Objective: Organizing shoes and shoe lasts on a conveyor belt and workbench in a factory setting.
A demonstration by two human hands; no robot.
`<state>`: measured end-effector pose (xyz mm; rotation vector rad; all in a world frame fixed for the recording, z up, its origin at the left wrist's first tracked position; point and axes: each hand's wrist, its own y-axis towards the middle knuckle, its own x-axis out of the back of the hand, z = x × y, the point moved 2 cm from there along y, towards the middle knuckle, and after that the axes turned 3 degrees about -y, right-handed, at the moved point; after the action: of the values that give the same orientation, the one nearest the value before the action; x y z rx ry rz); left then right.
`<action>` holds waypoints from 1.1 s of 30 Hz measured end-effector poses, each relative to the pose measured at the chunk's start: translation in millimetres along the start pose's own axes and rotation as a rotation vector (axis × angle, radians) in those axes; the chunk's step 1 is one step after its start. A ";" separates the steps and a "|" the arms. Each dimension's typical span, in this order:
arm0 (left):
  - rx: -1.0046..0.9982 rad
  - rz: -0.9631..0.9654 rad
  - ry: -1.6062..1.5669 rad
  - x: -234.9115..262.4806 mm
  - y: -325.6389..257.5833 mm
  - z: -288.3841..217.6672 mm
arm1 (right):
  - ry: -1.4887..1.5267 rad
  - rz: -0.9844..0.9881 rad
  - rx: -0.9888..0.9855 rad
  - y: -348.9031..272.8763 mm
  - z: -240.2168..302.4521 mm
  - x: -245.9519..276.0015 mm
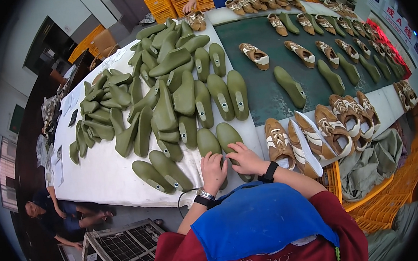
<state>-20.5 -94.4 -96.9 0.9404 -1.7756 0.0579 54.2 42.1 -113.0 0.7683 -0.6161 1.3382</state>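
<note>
My left hand (pixel 213 171) rests on an olive-green shoe last (pixel 208 143) at the near edge of the white table (pixel 100 174). My right hand (pixel 244 159) lies on the neighbouring green last (pixel 228 135), fingers curled over it. Both wrists carry watches. A large heap of green lasts (pixel 163 99) covers the table beyond my hands. To the right of my right hand lie brown-and-white shoes (pixel 278 142), one turned on its side.
A dark green conveyor belt (pixel 269 92) carries spaced shoes and lasts. Another person's hand (pixel 189 5) touches shoes at the far end. Orange crates (pixel 161 5) stand behind. A person crouches on the floor at lower left (pixel 55 214) by a wire cage (pixel 125 248).
</note>
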 end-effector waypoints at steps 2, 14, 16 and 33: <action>-0.015 -0.002 -0.016 0.2 -0.6 1.8 | -0.014 -0.002 0.008 -0.4 0.5 -2.3; -0.028 -0.016 -0.066 1.2 -0.6 -0.3 | 0.018 -0.013 0.015 0.5 -0.6 -0.8; -0.012 -0.009 -0.056 0.0 -0.5 0.1 | 0.022 -0.001 0.022 1.2 -1.9 -2.0; -0.042 0.045 -0.083 -10.8 -9.3 9.8 | -0.351 0.340 -0.200 -4.7 12.4 3.2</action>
<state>-21.1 -99.2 -113.5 0.8835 -1.8675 0.0105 59.8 34.0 -103.6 0.7622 -1.1841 1.4308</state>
